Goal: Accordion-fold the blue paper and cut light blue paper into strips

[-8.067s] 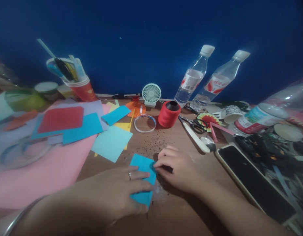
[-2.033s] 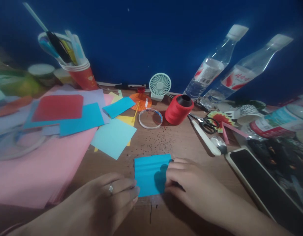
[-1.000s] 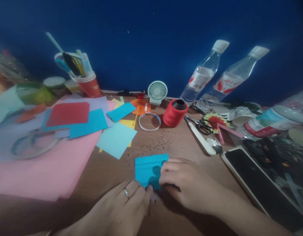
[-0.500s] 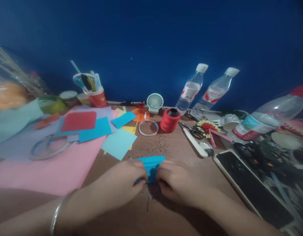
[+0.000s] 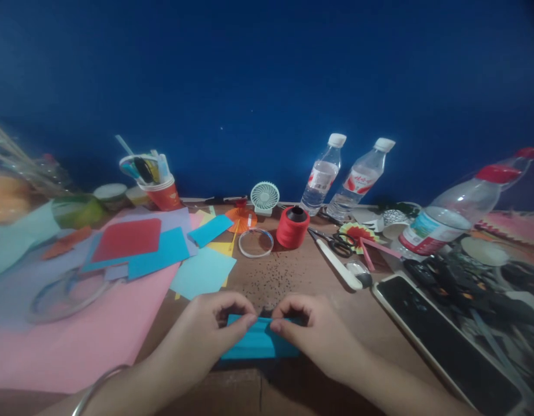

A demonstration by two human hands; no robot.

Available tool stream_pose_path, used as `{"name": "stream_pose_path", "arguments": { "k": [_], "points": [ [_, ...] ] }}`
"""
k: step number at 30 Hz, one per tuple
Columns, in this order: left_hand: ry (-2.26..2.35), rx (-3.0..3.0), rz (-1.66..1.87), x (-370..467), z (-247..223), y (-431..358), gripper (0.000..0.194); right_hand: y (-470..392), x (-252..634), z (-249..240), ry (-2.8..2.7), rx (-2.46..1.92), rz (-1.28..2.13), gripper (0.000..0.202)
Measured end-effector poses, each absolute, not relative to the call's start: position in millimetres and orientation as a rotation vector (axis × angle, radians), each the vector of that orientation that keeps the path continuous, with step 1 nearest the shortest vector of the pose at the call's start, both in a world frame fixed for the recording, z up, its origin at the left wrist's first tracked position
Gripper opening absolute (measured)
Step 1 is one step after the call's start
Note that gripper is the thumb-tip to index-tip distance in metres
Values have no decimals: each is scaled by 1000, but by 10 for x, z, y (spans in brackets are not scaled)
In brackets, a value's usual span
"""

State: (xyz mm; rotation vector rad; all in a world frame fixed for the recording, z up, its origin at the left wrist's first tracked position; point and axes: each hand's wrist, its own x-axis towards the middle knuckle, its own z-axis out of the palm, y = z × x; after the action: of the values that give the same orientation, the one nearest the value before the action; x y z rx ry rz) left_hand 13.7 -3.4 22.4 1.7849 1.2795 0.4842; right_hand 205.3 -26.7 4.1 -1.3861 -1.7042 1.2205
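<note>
A blue sheet of paper (image 5: 260, 342) with crease lines across it lies low in the middle, just above the brown table. My left hand (image 5: 215, 326) pinches its far edge between thumb and fingers. On the same edge, a little to the right, my right hand (image 5: 310, 329) pinches too, thumb on the near side. The two thumbs are a short gap apart. The paper's outer ends are partly hidden by the hands. Small dark specks (image 5: 275, 277) are scattered on the table just beyond the paper.
Coloured sheets, including a pink one (image 5: 115, 335), spread on the left. A red thread spool (image 5: 293, 228), clear ring (image 5: 256, 242) and small fan (image 5: 265, 198) stand behind. Scissors (image 5: 340, 244), a white-handled knife (image 5: 338, 266), a phone (image 5: 444, 341) and bottles (image 5: 321, 179) occupy the right.
The view has tilted up slightly. My hands have shifted from the paper's sides to its far edge, thumbs now toward me, and more of the paper's face shows.
</note>
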Motion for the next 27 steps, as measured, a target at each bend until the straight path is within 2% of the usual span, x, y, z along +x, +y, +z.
{"name": "stream_pose_path", "arguments": {
  "k": [4,7,10,21,24,27],
  "points": [
    [1251,1678,421,117,185,5,10,-248,2055,-33,-1595,-1408,1370,10],
    [1267,1677,406,109,144,27,11,-229,2066,-52,-1614,-1428,1337,11],
    [1322,1669,444,103,109,43,12,-212,2085,-58,-1714,-1386,1171,8],
    [1226,1482,497,98,55,83,13,-236,2188,-168,-2241,-891,467,22],
    [1235,1472,507,113,83,70,13,-252,2197,-157,-2311,-883,367,22],
    [1257,1504,542,136,105,44,6,-269,2156,-133,-2260,-928,424,21]
  ]
}}
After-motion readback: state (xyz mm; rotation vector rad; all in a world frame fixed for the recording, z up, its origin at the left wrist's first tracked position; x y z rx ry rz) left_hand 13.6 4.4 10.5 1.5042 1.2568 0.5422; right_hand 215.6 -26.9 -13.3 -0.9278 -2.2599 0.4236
